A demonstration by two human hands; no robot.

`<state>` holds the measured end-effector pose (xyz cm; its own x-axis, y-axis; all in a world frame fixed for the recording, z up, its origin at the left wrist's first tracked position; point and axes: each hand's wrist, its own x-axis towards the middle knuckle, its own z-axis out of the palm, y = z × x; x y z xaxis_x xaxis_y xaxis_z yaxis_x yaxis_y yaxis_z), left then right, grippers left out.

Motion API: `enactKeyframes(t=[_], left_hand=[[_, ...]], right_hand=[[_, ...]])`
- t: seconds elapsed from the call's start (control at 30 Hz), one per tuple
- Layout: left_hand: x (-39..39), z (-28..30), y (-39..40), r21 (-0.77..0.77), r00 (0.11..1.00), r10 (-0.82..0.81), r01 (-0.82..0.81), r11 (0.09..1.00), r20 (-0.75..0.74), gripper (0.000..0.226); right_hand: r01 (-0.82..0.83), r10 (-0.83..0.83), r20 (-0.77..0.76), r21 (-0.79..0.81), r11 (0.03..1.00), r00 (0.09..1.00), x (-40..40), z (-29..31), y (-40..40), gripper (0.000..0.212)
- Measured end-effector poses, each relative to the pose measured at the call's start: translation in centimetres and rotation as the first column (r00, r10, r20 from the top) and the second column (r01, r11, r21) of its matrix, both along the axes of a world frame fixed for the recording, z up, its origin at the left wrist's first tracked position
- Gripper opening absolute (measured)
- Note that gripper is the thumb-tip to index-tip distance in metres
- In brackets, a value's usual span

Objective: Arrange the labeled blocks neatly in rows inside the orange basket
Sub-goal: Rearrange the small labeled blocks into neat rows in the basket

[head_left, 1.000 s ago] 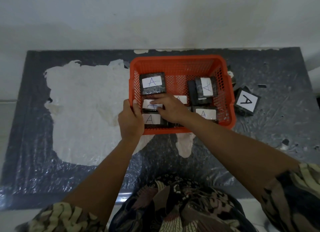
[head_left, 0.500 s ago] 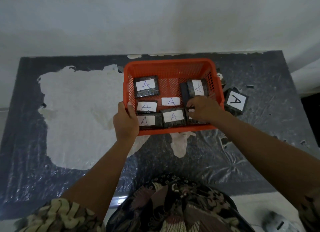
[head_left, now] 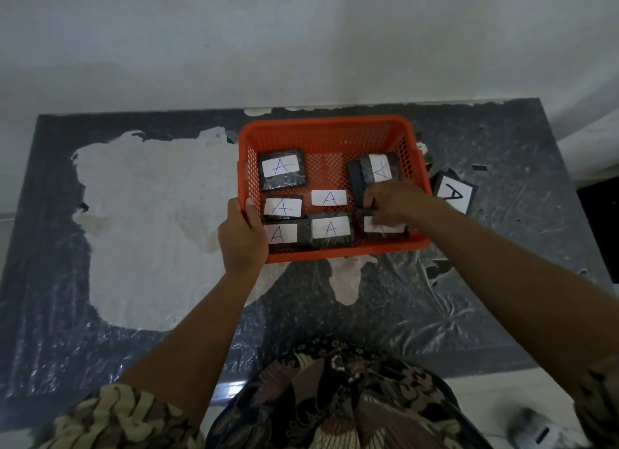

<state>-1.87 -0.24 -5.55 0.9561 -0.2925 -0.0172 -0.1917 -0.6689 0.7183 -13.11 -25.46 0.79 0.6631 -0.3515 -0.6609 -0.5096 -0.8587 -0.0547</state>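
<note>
Behind everything a pale plaster wall is rising above the desk (head_left: 502,247), whose dark wrinkled plastic covering is showing a big white worn patch left of the orange basket (head_left: 321,127). That basket is sitting toward the far middle of the desk, and the left hand (head_left: 242,237) is clamping its near left corner, thumb inside the wall and fingers outside, steadying it. Half a second ago the right hand (head_left: 392,202) was already resting at the basket's near right corner; a second ago it was working at the near left blocks, so the front left and front middle blocks look settled. Now its grip is pressing down with curled fingers on the near right block (head_left: 382,229), seemingly nudging it into line; whether it is pinching that block I cannot tell. Inside the basket, the near row is holding three labeled blocks, a second row is only partly formed, and a tilted pair (head_left: 375,172) is lying in the far right corner. One loose block (head_left: 455,195) is waiting outside, just right of the basket
</note>
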Motion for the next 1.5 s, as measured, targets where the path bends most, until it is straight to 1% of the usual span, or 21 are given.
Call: enactKeyframes(t=[0.07, 0.13, 0.23, 0.3, 0.47, 0.6, 0.63, 0.7, 0.77, 0.83, 0.93, 0.97, 1.03, 1.1, 1.13, 1.17, 1.23, 1.3, 1.37, 1.43, 1.5], left_hand=[[0.0, 0.0, 0.0, -0.006, 1.0, -0.002, 0.002, 1.0, -0.007, 0.038], [0.0, -0.1, 0.0, 0.002, 1.0, 0.003, -0.003, 1.0, -0.008, 0.037], [0.1, -0.1, 0.1, 0.014, 1.0, 0.004, -0.004, 1.0, -0.008, 0.036], [0.1, 0.0, 0.1, 0.01, 1.0, 0.002, -0.002, 1.0, -0.013, 0.038], [0.0, 0.0, 0.0, 0.006, 0.999, 0.01, -0.01, 1.0, -0.031, 0.04], [0.1, 0.0, 0.0, 0.004, 1.0, 0.012, -0.012, 1.0, -0.011, 0.037], [0.1, 0.0, 0.0, 0.003, 1.0, 0.011, -0.011, 1.0, -0.006, 0.036], [0.1, 0.1, 0.0, 0.001, 1.0, 0.011, -0.011, 1.0, 0.005, 0.035], [0.1, 0.1, 0.0, 0.002, 1.0, 0.011, -0.011, 1.0, 0.012, 0.033], [0.0, 0.2, 0.0, 0.005, 1.0, 0.007, -0.007, 1.0, 0.013, 0.034], [0.0, 0.2, 0.0, 0.016, 1.0, 0.002, -0.002, 1.0, 0.014, 0.037], [0.0, 0.2, 0.0, 0.02, 1.0, 0.003, -0.004, 1.0, 0.008, 0.039], [-0.1, 0.2, -0.1, 0.025, 1.0, 0.003, -0.003, 1.0, -0.006, 0.04], [-0.1, 0.3, -0.1, 0.026, 1.0, 0.003, -0.003, 1.0, -0.012, 0.041], [-0.1, 0.4, -0.1, 0.026, 1.0, 0.003, -0.003, 1.0, -0.013, 0.04], [-0.1, 0.5, -0.1, 0.024, 1.0, 0.002, -0.002, 1.0, -0.011, 0.04], [-0.1, 0.7, -0.1, 0.024, 1.0, 0.003, -0.003, 1.0, -0.01, 0.039], [-0.1, 0.8, -0.2, 0.025, 1.0, 0.006, -0.005, 1.0, -0.015, 0.04], [-0.2, 0.8, -0.3, 0.031, 1.0, 0.008, -0.007, 0.999, -0.012, 0.039], [-0.2, 0.8, -0.2, 0.034, 1.0, 0.007, -0.007, 0.999, -0.012, 0.038], [-0.2, 0.7, -0.2, 0.033, 1.0, 0.006, -0.006, 0.999, -0.015, 0.039]], right_hand=[[0.034, -0.036, 0.07, 0.031, 0.999, 0.997, 0.7, 0.6, -0.6, 0.037], [0.057, -0.071, 0.208, 0.072, 0.996, 0.975, 1.9, 0.8, -0.4, 0.024], [0.114, -0.219, 0.435, 0.254, 0.96, 0.874, 3.9, 0.1, 1.4, 0.021], [0.085, -0.24, 0.514, 0.306, 0.948, 0.823, 5.0, -1.2, 2.9, 0.022], [0.056, -0.239, 0.562, 0.322, 0.945, 0.792, 5.7, -3.8, 4.1, 0.026], [0.009, -0.153, 0.685, 0.209, 0.978, 0.712, 5.1, -4.4, 4.2, 0.03], [-0.008, -0.12, 0.677, 0.183, 0.983, 0.726, 4.8, -4.5, 4.3, 0.038], [-0.075, -0.03, 0.608, 0.147, 0.986, 0.793, 3.7, -5.1, 4.7, 0.063], [-0.134, 0.056, 0.584, 0.091, 0.987, 0.81, 2.6, -5.7, 4.8, 0.078], [-0.139, 0.079, 0.587, 0.058, 0.989, 0.806, 1.6, -6.0, 4.5, 0.078], [-0.131, 0.064, 0.558, 0.081, 0.988, 0.827, 0.9, -5.9, 4.1, 0.075], [-0.126, 0.052, 0.595, 0.084, 0.988, 0.802, 0.7, -5.7, 4.1, 0.069], [-0.089, 0.033, 0.735, 0.038, 0.995, 0.678, 0.5, -5.2, 4.0, 0.05], [0.002, 0.016, 0.83, -0.021, 1.0, 0.558, 0.4, -4.6, 3.4, 0.035], [0.065, -0.003, 0.842, -0.038, 0.997, 0.54, 0.4, -4.3, 2.9, 0.033], [0.135, -0.032, 0.834, -0.051, 0.99, 0.55, 0.5, -4.0, 2.2, 0.034], [0.237, -0.127, 0.765, -0.035, 0.971, 0.631, 0.8, -3.4, 0.4, 0.045], [0.222, -0.192, 0.631, 0.033, 0.975, 0.752, 1.1, -3.0, -1.5, 0.054], [0.157, -0.19, 0.479, 0.108, 0.982, 0.857, 1.3, -2.9, -3.0, 0.06], [0.134, -0.172, 0.358, 0.129, 0.983, 0.918, 1.7, -2.8, -3.9, 0.075], [0.145, -0.168, 0.284, 0.099, 0.984, 0.944, 2.2, -2.5, -4.4, 0.083]])
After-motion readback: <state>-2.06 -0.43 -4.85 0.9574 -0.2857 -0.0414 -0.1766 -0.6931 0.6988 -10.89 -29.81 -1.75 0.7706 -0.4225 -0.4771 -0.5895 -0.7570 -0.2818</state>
